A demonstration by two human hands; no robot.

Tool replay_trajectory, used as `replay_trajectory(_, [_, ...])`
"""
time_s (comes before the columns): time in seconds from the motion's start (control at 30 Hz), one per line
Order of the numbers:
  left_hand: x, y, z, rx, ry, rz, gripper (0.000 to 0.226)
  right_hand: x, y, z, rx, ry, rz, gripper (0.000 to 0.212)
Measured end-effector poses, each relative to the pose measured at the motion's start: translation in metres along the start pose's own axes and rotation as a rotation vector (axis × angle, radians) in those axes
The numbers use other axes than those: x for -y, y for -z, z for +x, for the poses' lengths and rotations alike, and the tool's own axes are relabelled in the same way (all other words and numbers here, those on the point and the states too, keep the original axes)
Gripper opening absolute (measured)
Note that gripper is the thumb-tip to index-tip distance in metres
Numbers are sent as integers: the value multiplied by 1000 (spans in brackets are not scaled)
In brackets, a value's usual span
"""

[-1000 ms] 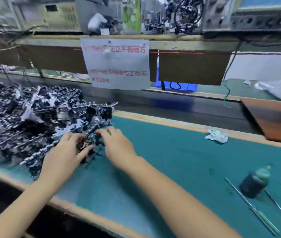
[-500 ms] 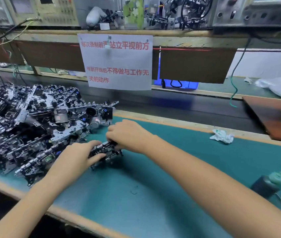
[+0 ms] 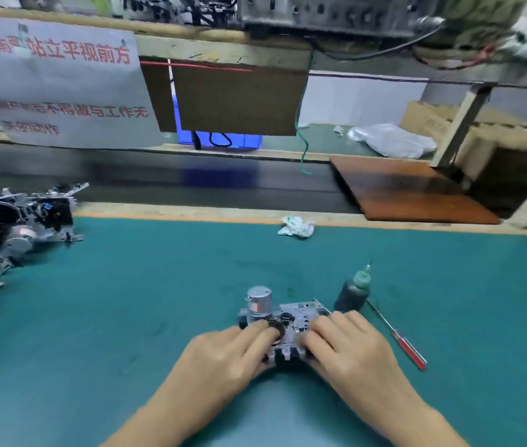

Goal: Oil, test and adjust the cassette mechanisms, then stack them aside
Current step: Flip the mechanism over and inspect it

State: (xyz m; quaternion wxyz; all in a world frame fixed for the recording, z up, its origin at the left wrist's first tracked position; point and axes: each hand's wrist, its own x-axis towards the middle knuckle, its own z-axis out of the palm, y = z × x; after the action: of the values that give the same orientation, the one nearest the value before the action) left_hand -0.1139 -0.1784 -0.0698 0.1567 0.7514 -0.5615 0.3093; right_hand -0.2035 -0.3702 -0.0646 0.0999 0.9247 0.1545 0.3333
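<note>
Both our left hand (image 3: pixel 233 356) and right hand (image 3: pixel 349 346) grip one cassette mechanism (image 3: pixel 283 324) flat on the mat between them, seemingly positioning it for oiling, so next we need the oil bottle (image 3: pixel 354 293) just beyond our right fingers.

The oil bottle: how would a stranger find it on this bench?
Look at the green bench mat, just beyond the right hand. The small dark plastic oil bottle stands upright beside a red-handled screwdriver; only it has a green needle-tipped cap.

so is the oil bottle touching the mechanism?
Cannot tell. In the head view the oil bottle stands just behind the mechanism's right corner; no plain gap or contact shows.
</note>
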Motion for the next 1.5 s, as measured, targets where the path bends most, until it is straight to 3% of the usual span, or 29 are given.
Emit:
replay_trajectory(0.07, [-4,-8,-1,-3,-85,34,19,-3,1,-17,-9,11,44,22])
replay_trajectory(0.17, [5,-8,-6,96,-157,-44,35,-6,2,-33,-30,11,130,35])
replay_trajectory(0.23, [9,-4,-12,152,-20,-158,51,-7,2,-40,-83,-66,220,39])
replay_trajectory(0.33, [10,-2,-13,250,368,-412,89,-15,3,-36,-249,-348,418,42])
replay_trajectory(0.4, [7,-9,-9,361,472,-545,107,-24,1,-28,-367,-530,529,41])
replay_trajectory(0.57, [8,-21,1,351,508,-729,95,-31,-12,-28,-450,-782,642,38])
replay_trajectory(0.77, [9,-24,-3,339,539,-741,100,-35,-13,-36,-478,-1046,702,30])
replay_trajectory(0.97, [6,-23,-4,382,531,-702,111,-32,-11,-36,-446,-1112,745,28])
replay_trajectory(1.07, [0,-24,2,302,453,-531,90,-33,-12,-36,-403,-1142,770,25])
replay_trajectory(1.17, [0,-23,4,276,435,-456,88,-31,-12,-35,-355,-1128,757,23])
replay_trajectory(1.5, [6,-27,-2,369,493,-682,100,-25,-6,-33,-318,-978,870,20])
